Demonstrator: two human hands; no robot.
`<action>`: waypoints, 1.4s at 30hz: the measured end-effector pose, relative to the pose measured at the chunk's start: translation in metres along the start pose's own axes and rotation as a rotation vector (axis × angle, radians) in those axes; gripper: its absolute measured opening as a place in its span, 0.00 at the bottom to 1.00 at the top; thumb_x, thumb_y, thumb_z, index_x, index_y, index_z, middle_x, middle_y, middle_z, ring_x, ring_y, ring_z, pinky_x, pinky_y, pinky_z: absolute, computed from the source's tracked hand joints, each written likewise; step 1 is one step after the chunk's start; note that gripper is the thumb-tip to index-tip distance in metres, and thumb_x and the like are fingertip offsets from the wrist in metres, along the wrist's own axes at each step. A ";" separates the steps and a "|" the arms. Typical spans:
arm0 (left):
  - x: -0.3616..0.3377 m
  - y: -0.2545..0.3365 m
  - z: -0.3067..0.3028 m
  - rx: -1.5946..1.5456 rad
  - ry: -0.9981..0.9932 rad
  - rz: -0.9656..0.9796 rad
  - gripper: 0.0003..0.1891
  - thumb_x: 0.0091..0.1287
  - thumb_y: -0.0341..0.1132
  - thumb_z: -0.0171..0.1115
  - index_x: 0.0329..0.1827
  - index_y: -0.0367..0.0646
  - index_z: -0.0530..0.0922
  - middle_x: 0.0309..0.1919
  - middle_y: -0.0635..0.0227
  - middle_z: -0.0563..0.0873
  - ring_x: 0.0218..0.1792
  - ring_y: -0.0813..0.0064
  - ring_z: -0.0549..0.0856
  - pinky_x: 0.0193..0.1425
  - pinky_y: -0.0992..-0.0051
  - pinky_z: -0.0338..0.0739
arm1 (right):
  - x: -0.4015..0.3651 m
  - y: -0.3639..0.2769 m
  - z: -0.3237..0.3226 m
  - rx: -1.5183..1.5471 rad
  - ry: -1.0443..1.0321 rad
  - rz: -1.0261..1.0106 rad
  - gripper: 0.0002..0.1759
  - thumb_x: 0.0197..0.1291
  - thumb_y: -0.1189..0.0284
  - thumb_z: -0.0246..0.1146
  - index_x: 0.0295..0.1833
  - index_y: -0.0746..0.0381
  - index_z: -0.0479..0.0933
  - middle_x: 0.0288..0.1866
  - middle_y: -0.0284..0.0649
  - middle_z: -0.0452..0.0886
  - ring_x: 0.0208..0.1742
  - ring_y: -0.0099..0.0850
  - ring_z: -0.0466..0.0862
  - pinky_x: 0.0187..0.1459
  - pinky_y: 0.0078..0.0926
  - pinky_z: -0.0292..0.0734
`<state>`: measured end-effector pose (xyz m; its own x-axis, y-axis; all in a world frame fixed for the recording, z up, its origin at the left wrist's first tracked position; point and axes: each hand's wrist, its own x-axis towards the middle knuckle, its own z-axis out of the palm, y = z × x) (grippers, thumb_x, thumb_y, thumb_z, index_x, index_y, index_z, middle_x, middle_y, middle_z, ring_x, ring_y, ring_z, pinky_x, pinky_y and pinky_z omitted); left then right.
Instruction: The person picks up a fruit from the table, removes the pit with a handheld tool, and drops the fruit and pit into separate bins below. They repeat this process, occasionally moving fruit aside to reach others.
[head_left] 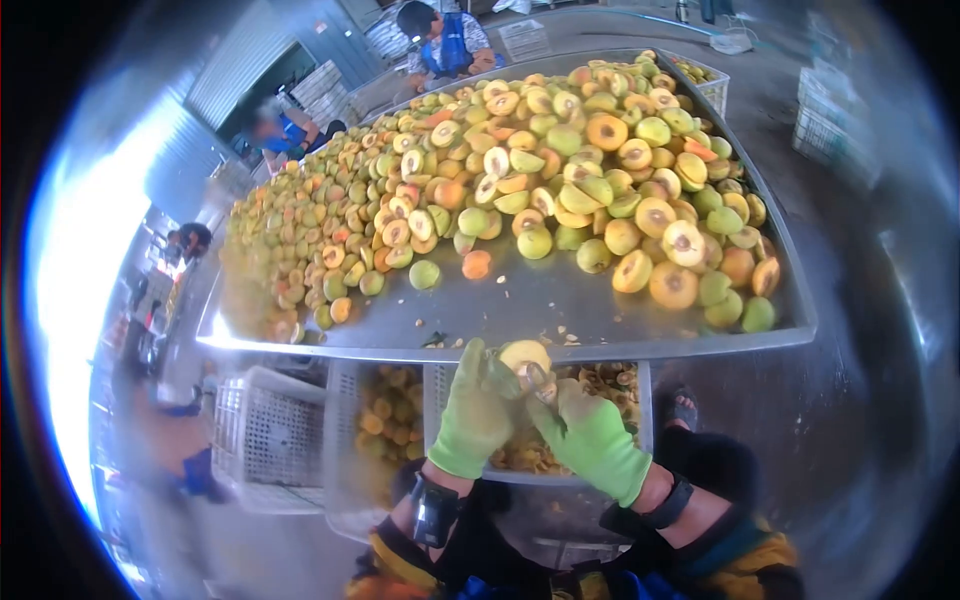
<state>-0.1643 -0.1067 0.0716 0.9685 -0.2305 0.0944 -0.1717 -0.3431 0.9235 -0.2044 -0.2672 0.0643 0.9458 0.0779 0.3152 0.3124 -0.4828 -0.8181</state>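
In the head view, my left hand (pixel 476 410), in a light green glove, is closed around a yellow peach half (pixel 524 355) just over the table's front edge. My right hand (pixel 596 436), gloved the same way, is closed with its fingertips right at the lower side of that half. A small greyish tool (pixel 541 381) shows between its fingers and overlaps the fruit; its handle is hidden in the glove. Beyond the hands, a large heap of cut peaches (pixel 560 190), green to orange, covers the metal table (pixel 470 315).
Below the table edge stand a crate of scraps and pits (pixel 540 458), a crate with peach pieces (pixel 390 410) and a white crate (pixel 270 430). Other people (pixel 450 45) sit along the far and left sides. Stacked crates (pixel 830 110) stand at right.
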 end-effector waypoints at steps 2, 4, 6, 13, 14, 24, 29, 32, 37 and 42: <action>0.005 -0.022 0.001 -0.843 0.101 -0.304 0.28 0.75 0.54 0.47 0.60 0.34 0.73 0.50 0.55 0.83 0.53 0.59 0.82 0.61 0.60 0.77 | 0.005 -0.007 0.007 0.009 0.001 0.010 0.14 0.66 0.63 0.64 0.39 0.63 0.74 0.20 0.47 0.78 0.22 0.46 0.81 0.24 0.40 0.74; 0.006 -0.023 -0.007 -0.740 0.066 -0.281 0.27 0.76 0.52 0.47 0.60 0.35 0.73 0.51 0.54 0.82 0.54 0.59 0.81 0.61 0.60 0.77 | 0.009 -0.011 0.014 0.015 0.009 0.029 0.14 0.67 0.62 0.63 0.39 0.63 0.74 0.19 0.47 0.77 0.21 0.46 0.81 0.24 0.39 0.75; 0.007 -0.002 -0.010 -0.634 0.029 -0.263 0.25 0.77 0.50 0.47 0.60 0.36 0.73 0.53 0.54 0.82 0.56 0.59 0.81 0.60 0.60 0.78 | 0.011 -0.014 0.023 0.110 0.064 0.051 0.15 0.68 0.62 0.62 0.39 0.64 0.73 0.19 0.47 0.77 0.21 0.46 0.81 0.23 0.39 0.75; 0.006 0.014 -0.018 -1.007 0.245 -0.279 0.24 0.77 0.52 0.48 0.59 0.39 0.74 0.55 0.56 0.81 0.52 0.62 0.82 0.55 0.61 0.80 | 0.022 -0.034 0.039 -0.107 -0.103 0.048 0.09 0.67 0.71 0.63 0.40 0.66 0.72 0.22 0.46 0.77 0.20 0.41 0.80 0.21 0.34 0.70; 0.006 0.012 -0.019 -1.038 0.280 -0.299 0.24 0.76 0.53 0.49 0.58 0.40 0.74 0.55 0.57 0.81 0.50 0.62 0.83 0.54 0.62 0.81 | 0.023 -0.035 0.042 -0.085 -0.085 -0.046 0.09 0.67 0.71 0.62 0.42 0.66 0.73 0.23 0.46 0.77 0.21 0.40 0.80 0.21 0.33 0.69; 0.002 0.030 -0.013 -1.037 0.434 -0.268 0.28 0.75 0.58 0.48 0.60 0.40 0.70 0.51 0.58 0.81 0.45 0.63 0.84 0.53 0.61 0.83 | 0.018 -0.041 0.054 0.006 -0.090 0.021 0.07 0.69 0.75 0.56 0.49 0.67 0.74 0.33 0.43 0.79 0.29 0.38 0.80 0.29 0.35 0.72; 0.002 0.038 -0.010 -0.930 0.485 -0.210 0.28 0.76 0.58 0.45 0.61 0.39 0.69 0.52 0.57 0.79 0.48 0.61 0.83 0.57 0.60 0.82 | 0.018 -0.040 0.055 -0.009 -0.089 0.016 0.08 0.69 0.74 0.57 0.49 0.67 0.73 0.34 0.43 0.80 0.29 0.39 0.82 0.27 0.31 0.74; 0.001 0.038 -0.007 -1.007 0.560 -0.222 0.28 0.77 0.57 0.45 0.61 0.39 0.69 0.53 0.57 0.79 0.49 0.61 0.83 0.57 0.59 0.81 | 0.023 -0.045 0.048 0.040 -0.105 0.039 0.09 0.69 0.73 0.57 0.49 0.67 0.74 0.34 0.43 0.80 0.30 0.38 0.83 0.28 0.29 0.74; 0.000 0.024 -0.015 -0.929 0.529 -0.215 0.25 0.76 0.54 0.45 0.58 0.39 0.72 0.51 0.56 0.80 0.47 0.61 0.83 0.54 0.61 0.82 | 0.023 -0.033 0.063 -0.122 -0.145 -0.059 0.09 0.68 0.71 0.59 0.48 0.66 0.74 0.30 0.43 0.79 0.28 0.36 0.83 0.27 0.27 0.74; -0.005 0.028 -0.029 -0.842 0.458 -0.289 0.21 0.76 0.48 0.51 0.50 0.35 0.77 0.42 0.56 0.84 0.37 0.62 0.85 0.47 0.65 0.83 | 0.038 -0.060 0.019 0.625 -0.598 0.530 0.19 0.73 0.59 0.55 0.50 0.67 0.72 0.19 0.38 0.76 0.15 0.28 0.78 0.16 0.26 0.72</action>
<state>-0.1685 -0.0888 0.1081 0.9596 0.1933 -0.2046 0.0934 0.4671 0.8793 -0.1858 -0.2187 0.1160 0.8117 0.4926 -0.3139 -0.3324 -0.0524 -0.9417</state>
